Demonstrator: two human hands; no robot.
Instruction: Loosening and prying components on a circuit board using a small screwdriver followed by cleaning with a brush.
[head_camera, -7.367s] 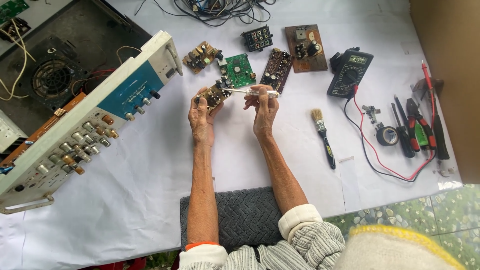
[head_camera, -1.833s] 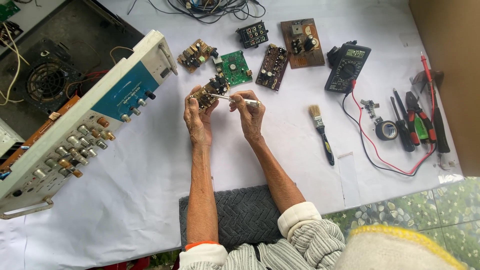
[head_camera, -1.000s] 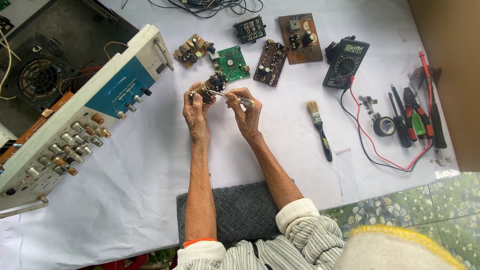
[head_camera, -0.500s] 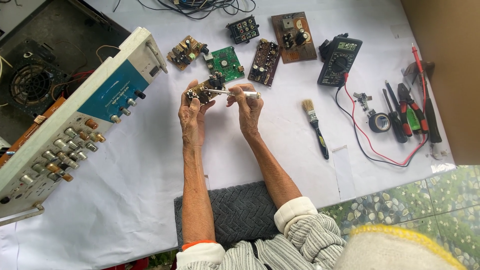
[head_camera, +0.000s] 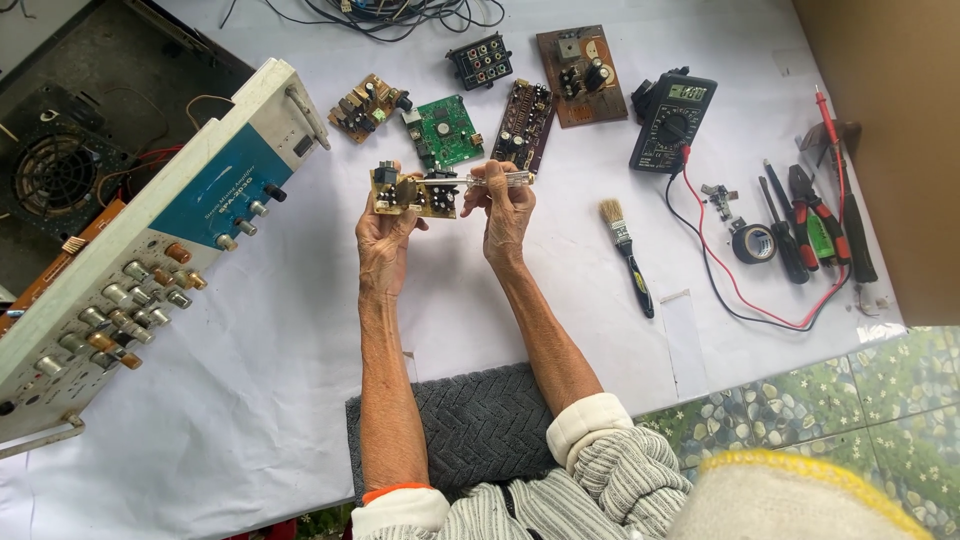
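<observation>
My left hand (head_camera: 383, 243) holds a small tan circuit board (head_camera: 412, 192) with dark parts on it, raised above the white cloth. My right hand (head_camera: 507, 213) grips a thin clear-handled screwdriver (head_camera: 490, 180). It lies level, and its tip reaches left onto the board's right end. Both hands hover over the middle of the cloth, just below a row of loose boards.
An amplifier front panel with knobs (head_camera: 150, 235) leans at left by an open chassis (head_camera: 60, 160). Beyond the hands lie a green board (head_camera: 447, 131), other boards, a multimeter (head_camera: 672, 121) with red lead. A brush (head_camera: 627, 255), tape and pliers (head_camera: 815, 215) lie right. A cardboard box (head_camera: 890, 130) stands at far right.
Both hands have stayed together on the small board and screwdriver. The board now faces up more squarely, and the view has shifted slightly.
</observation>
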